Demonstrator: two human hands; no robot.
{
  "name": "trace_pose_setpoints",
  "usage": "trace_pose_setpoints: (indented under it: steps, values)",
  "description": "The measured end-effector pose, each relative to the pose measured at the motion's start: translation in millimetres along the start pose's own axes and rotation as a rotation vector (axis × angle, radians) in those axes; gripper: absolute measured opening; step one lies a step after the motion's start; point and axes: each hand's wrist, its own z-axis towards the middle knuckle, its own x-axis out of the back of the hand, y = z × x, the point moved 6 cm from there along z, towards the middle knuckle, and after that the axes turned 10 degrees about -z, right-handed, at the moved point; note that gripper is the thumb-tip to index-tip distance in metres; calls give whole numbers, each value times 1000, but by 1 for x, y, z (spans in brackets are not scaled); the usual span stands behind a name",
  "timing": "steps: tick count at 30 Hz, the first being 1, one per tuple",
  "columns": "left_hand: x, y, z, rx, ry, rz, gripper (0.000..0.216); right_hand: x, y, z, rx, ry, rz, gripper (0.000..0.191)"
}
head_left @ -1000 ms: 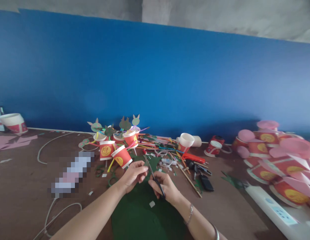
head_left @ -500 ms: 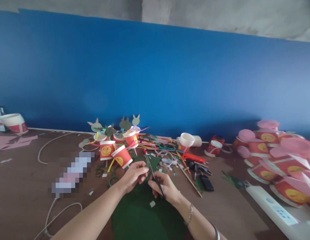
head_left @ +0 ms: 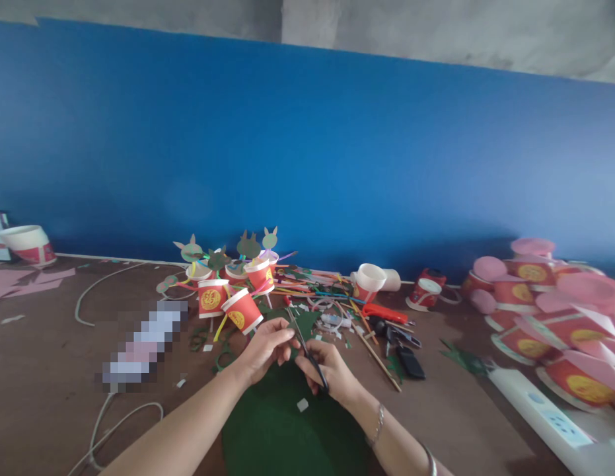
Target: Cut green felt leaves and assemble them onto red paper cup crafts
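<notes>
My right hand (head_left: 327, 370) grips black-handled scissors (head_left: 303, 347), whose blades point up and away toward the cups. My left hand (head_left: 265, 348) pinches the far edge of a dark green paper sheet (head_left: 287, 426) right beside the blades. The sheet spreads from my hands down toward me. A small white scrap (head_left: 302, 404) lies on it. Both hands meet at the middle of the brown table (head_left: 49, 370).
Red paper cups with straws and rabbit cut-outs (head_left: 228, 291) stand just beyond my hands. Straws, sticks, a red knife (head_left: 384, 313) and black tools (head_left: 403, 350) lie to the right. Pink-lidded cups (head_left: 545, 311) pile at far right beside a white power strip (head_left: 540, 413). White cable (head_left: 109, 423) loops at left.
Almost nothing differs; my hands and the scissors have shifted very slightly on the green sheet's edge.
</notes>
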Motion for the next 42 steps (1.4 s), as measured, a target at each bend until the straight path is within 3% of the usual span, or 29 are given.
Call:
trace_pose_setpoints:
  steps: [42]
  values:
    - [0, -1, 0, 26, -1, 25, 25, 0, -2, -1, 3, -5, 20, 32]
